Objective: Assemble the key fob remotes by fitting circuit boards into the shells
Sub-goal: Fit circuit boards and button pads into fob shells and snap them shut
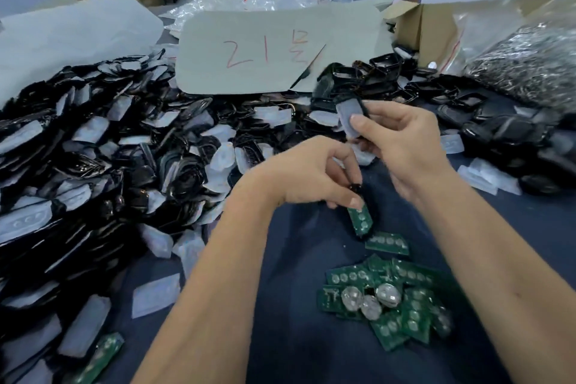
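My left hand [314,176] grips a black shell with a green circuit board [361,220] seated in it, thumb pressing on the board's upper end. My right hand [402,140] holds a black shell half with a translucent rubber pad [350,117] raised above the table, thumb on the pad. A heap of loose green circuit boards [392,293] with round metal battery clips lies on the dark blue cloth near my right forearm. One more board [99,358] lies at the lower left.
A big pile of black shells with translucent pads [103,159] covers the left side. More black shell frames [486,121] lie at the right. A cardboard sign with red writing [274,50], a carton [430,31] and a bag of small metal parts [530,62] stand behind.
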Demonstrator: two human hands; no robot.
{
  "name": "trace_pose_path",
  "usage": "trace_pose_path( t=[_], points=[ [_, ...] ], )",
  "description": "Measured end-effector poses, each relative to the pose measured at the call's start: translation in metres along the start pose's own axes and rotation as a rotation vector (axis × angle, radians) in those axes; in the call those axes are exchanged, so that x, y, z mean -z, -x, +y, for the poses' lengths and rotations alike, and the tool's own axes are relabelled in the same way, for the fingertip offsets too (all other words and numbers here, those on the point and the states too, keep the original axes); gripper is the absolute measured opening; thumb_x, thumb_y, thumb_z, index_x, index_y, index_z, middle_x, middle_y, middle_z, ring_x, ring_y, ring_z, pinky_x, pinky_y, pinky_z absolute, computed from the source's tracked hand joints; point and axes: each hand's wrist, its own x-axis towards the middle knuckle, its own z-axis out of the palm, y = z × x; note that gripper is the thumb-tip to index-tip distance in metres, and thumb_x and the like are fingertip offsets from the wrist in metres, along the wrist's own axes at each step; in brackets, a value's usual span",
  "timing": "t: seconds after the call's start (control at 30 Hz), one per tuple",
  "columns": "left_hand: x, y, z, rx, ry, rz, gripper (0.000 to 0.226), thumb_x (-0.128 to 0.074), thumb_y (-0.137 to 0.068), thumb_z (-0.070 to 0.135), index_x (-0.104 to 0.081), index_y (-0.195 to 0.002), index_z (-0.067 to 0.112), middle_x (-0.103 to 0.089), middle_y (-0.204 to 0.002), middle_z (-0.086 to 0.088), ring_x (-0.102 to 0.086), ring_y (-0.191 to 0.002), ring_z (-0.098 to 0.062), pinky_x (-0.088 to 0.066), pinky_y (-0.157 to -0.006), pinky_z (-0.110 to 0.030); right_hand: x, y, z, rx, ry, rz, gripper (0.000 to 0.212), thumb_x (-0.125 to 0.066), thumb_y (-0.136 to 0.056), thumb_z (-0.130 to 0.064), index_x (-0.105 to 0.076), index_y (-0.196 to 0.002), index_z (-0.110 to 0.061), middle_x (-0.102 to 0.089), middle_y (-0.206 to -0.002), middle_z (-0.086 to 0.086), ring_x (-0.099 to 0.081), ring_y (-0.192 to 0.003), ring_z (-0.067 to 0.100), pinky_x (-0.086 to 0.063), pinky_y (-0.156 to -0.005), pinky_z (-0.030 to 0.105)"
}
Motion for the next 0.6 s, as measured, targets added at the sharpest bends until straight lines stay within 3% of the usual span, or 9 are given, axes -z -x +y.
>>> trace_pose_path(
  t=[0.1, 0.2, 0.27, 0.33, 0.4, 0.5, 0.6],
  points=[
    [-0.002, 0.0, -0.007, -0.027, 0.095, 0.229, 0.028, -0.087, -0.083, 0.031, -0.07, -0.093, 0.012, -0.072, -0.082, -0.008, -0.059, -0.064, -0.01, -0.049, -0.058, -0.022, 0.016, 0.009, 0.004, 0.024, 0.016, 0.051, 0.025, -0.082, -0.086, -0.004, -0.077, -0.107, -0.017, -0.073, -0.089, 0.009, -0.072, -0.086, 0.027, -0.062, -0.084, 0.045],
    [-0.009, -0.006, -0.008, 0.019, 0.404, 0.464, 0.027, -0.075, -0.094, 0.034, -0.064, -0.092, 0.009, -0.073, -0.081, -0.004, -0.056, -0.056, -0.011, -0.045, -0.048, -0.02, 0.02, 0.017, 0.01, 0.06, 0.039, 0.037, 0.026, -0.084, -0.085, -0.006, -0.074, -0.108, -0.013, -0.071, -0.086, 0.016, -0.071, -0.082, 0.024, -0.059, -0.079, 0.041],
    [-0.014, -0.009, -0.004, -0.018, 0.557, 0.525, 0.023, -0.069, -0.099, 0.028, -0.063, -0.096, 0.006, -0.071, -0.079, -0.006, -0.059, -0.056, -0.013, -0.048, -0.049, -0.021, 0.02, 0.019, 0.014, 0.095, 0.11, -0.001, 0.027, -0.085, -0.083, -0.009, -0.074, -0.106, -0.015, -0.072, -0.084, 0.01, -0.072, -0.08, 0.019, -0.058, -0.078, 0.035],
    [-0.017, -0.011, -0.001, -0.054, 0.578, 0.575, 0.012, -0.068, -0.1, 0.016, -0.065, -0.096, 0.006, -0.068, -0.074, -0.008, -0.062, -0.056, -0.015, -0.053, -0.052, -0.023, 0.018, 0.021, 0.015, 0.141, 0.182, -0.055, 0.026, -0.085, -0.082, -0.013, -0.073, -0.105, -0.019, -0.073, -0.08, -0.001, -0.073, -0.081, 0.016, -0.059, -0.081, 0.034],
    [-0.018, -0.012, -0.002, -0.054, 0.563, 0.621, 0.007, -0.067, -0.098, 0.005, -0.066, -0.091, 0.006, -0.068, -0.068, -0.006, -0.062, -0.053, -0.015, -0.054, -0.053, -0.022, 0.016, 0.021, 0.015, 0.168, 0.239, -0.091, 0.023, -0.08, -0.085, -0.012, -0.073, -0.105, -0.021, -0.075, -0.081, -0.002, -0.074, -0.082, 0.016, -0.06, -0.082, 0.038],
    [-0.019, -0.012, -0.005, -0.024, 0.535, 0.672, 0.007, -0.07, -0.096, 0.004, -0.068, -0.089, 0.002, -0.069, -0.065, -0.004, -0.062, -0.052, -0.013, -0.053, -0.052, -0.022, 0.012, 0.024, 0.015, 0.195, 0.294, -0.101, 0.021, -0.072, -0.092, -0.007, -0.071, -0.109, -0.018, -0.077, -0.084, 0.001, -0.076, -0.079, 0.018, -0.062, -0.081, 0.045],
    [-0.019, -0.015, -0.004, 0.026, 0.568, 0.749, 0.009, -0.073, -0.093, 0.006, -0.069, -0.087, 0.002, -0.066, -0.061, 0.0, -0.061, -0.05, -0.012, -0.05, -0.05, -0.02, 0.009, 0.028, 0.012, 0.257, 0.315, -0.109, 0.018, -0.077, -0.091, -0.014, -0.072, -0.107, -0.019, -0.075, -0.093, -0.005, -0.075, -0.079, 0.013, -0.062, -0.079, 0.039]
  ],
)
